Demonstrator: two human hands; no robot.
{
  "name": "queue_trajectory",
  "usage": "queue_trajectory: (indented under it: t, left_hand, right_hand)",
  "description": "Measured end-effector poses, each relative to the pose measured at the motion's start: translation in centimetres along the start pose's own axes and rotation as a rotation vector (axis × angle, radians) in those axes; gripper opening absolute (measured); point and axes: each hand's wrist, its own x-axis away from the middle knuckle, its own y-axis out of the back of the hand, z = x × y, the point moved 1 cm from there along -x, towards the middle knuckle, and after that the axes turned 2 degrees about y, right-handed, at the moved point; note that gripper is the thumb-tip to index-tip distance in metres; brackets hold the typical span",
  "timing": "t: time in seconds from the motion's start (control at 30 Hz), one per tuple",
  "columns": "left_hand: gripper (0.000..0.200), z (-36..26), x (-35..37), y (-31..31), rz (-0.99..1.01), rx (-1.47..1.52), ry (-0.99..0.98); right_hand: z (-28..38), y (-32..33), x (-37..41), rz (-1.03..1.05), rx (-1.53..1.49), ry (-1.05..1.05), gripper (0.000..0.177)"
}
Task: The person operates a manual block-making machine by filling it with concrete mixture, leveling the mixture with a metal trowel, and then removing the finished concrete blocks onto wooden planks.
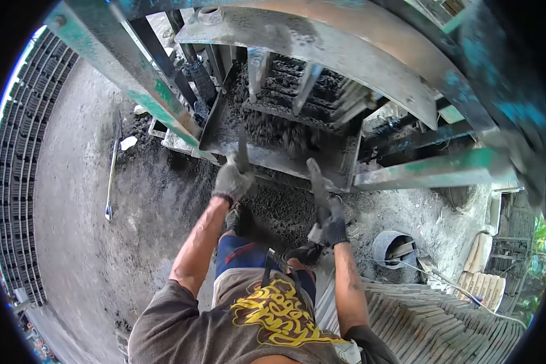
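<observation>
My left hand, in a grey glove, is closed around a dark, flat, blade-like tool that points up at the front edge of a metal tray. My right hand, in a darker glove, is closed near the tray's front right. A narrow grey piece extends forward from it; its exact shape is unclear. Dark crumbly material lies in the tray and appears blurred beneath a slatted metal frame.
Green-painted beams frame the machine. A long-handled tool lies on the floor at left. At right are a round bucket and rows of thin stacked slabs. Loose dark material covers the ground around my feet.
</observation>
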Motion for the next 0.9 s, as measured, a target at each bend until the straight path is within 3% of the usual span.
queue_trajectory:
  t: [0.07, 0.13, 0.17, 0.23, 0.27, 0.33, 0.37, 0.43, 0.47, 0.53, 0.57, 0.6, 0.63, 0.67, 0.7, 0.77, 0.8, 0.87, 0.9]
  left_hand:
    - [0.054, 2.2, -4.9, 1.7, -0.015, -0.192, 0.085]
    - [0.053, 4.0, -9.7, 1.6, 0.002, -0.290, 0.140]
    - [0.051, 4.7, -11.7, 1.0, -0.004, -0.222, 0.035]
    - [0.049, 3.9, -13.6, -0.1, 0.107, -0.240, -0.075]
    - [0.048, 1.4, -14.2, -1.1, 0.217, -0.328, -0.096]
    - [0.048, 0.7, -14.6, -5.9, 0.292, 0.030, -0.189]
    - [0.058, -1.4, -13.9, -7.0, 0.319, 0.079, -0.222]
    - [0.055, 0.2, -15.2, -12.0, 0.398, 0.119, -0.469]
    - [0.055, -0.5, -14.7, -11.8, 0.402, 0.126, -0.468]
    - [0.041, -2.1, -13.8, -9.6, 0.233, 0.131, -0.282]
    - [0.023, -1.4, -14.4, -8.3, 0.119, 0.178, -0.274]
    - [0.017, -0.3, -15.9, -7.2, 0.057, -0.046, -0.160]
    - [0.018, -2.1, -16.1, -4.2, 0.091, -0.106, -0.039]
    - [0.015, -0.3, -18.5, -3.9, 0.017, -0.289, -0.042]
    - [0.019, 1.1, -20.2, -3.5, 0.001, -0.221, -0.184]
    - [0.029, 3.8, -23.8, -2.6, -0.006, -0.097, -0.473]
    - [0.028, 3.5, -23.9, -2.2, 0.055, -0.012, -0.490]
    - [0.027, 3.7, -23.4, -2.8, 0.130, 0.070, -0.497]
    - [0.025, 3.0, -23.4, -3.9, 0.351, -0.236, -0.397]
  right_hand:
    - [0.1, 1.2, -6.2, 0.017, 0.269, 0.285, 0.037]
    - [-3.0, 2.6, -14.9, -0.175, 0.280, 0.097, 0.040]
    - [-7.0, 1.4, -19.1, -0.105, 0.240, 0.019, 0.039]
    - [-3.8, -1.5, -22.3, 0.125, 0.668, 0.340, 0.037]
    - [-2.7, -2.6, -21.8, 0.108, 0.645, 0.299, 0.040]
    - [0.3, -3.1, -18.5, 0.090, 0.568, 0.139, 0.045]
    - [2.6, -3.6, -15.7, 0.075, 0.509, 0.024, 0.046]
    - [4.5, -6.2, -12.5, -0.085, 0.432, -0.140, 0.049]
    - [5.1, -7.3, -11.8, -0.142, 0.404, -0.192, 0.051]
    - [4.6, -8.5, -13.2, 0.029, 0.441, -0.194, 0.052]
    - [4.0, -8.2, -13.4, 0.026, 0.433, -0.208, 0.052]
    - [3.3, -7.1, -14.3, -0.138, 0.424, -0.048, 0.048]
    - [3.1, -5.6, -15.5, -0.177, 0.487, 0.040, 0.041]
    - [2.9, -4.1, -16.7, -0.221, 0.554, 0.125, 0.035]
    - [3.4, -2.0, -18.1, -0.145, 0.692, 0.128, 0.028]
    - [0.5, 1.6, -21.7, 0.118, 0.919, 0.455, 0.024]
    - [-0.7, 3.0, -23.6, 0.206, 0.985, 0.571, 0.025]
    - [-1.8, 4.2, -25.4, 0.040, 0.922, 0.224, 0.025]
    - [-1.4, 3.1, -24.5, 0.035, 0.916, 0.218, 0.025]
